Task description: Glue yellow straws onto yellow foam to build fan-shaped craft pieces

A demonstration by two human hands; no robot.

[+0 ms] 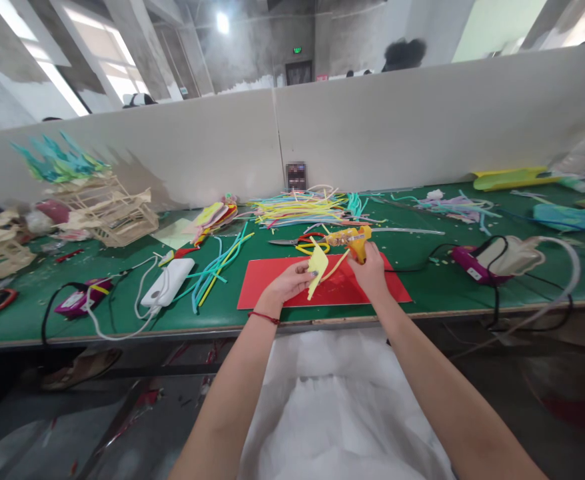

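My left hand (287, 283) pinches a pale yellow foam piece (317, 268) and holds it upright over a red sheet (272, 287) on the green table (422, 280). A red string circles that wrist. My right hand (372, 267) is wrapped round the handle of an orange glue gun (351, 238), whose nozzle points left, just above the yellow piece. A thin yellow strip (337, 263) runs between the two hands.
Scissors (292, 241) lie behind the red sheet, with a heap of coloured foam strips (297, 208) farther back. A white power bank (166, 283) with cables sits to the left, near wooden stick models (107, 207). A purple tool (467, 261) and cords lie to the right. A white partition (372, 127) backs the table.
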